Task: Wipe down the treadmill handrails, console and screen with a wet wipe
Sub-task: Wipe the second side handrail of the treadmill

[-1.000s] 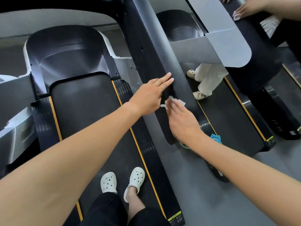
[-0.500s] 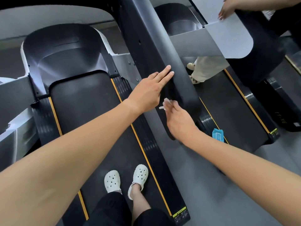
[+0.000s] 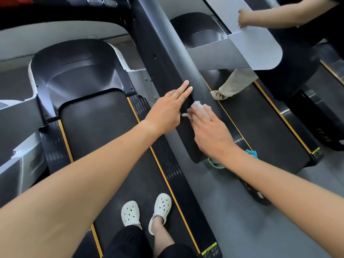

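Two hands [image 3: 165, 112] [image 3: 210, 135], one wipe [image 3: 198, 107], one handrail [image 3: 173, 53]

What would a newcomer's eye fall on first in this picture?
Two hands meet at centre on the dark grey handrail: the right hand presses a crumpled white wet wipe against it, the left hand lays straight fingers alongside. Below, white perforated clogs stand on the black treadmill belt.

Both bare forearms reach forward and draw together, wrists nearly straight. The left hand [image 3: 167, 113] lies palm-down with its index and middle fingers stretched out side by side. Just beside it, the right hand [image 3: 211, 134] is spread flat, its straight fingers pressing a crumpled white wet wipe [image 3: 197, 106].
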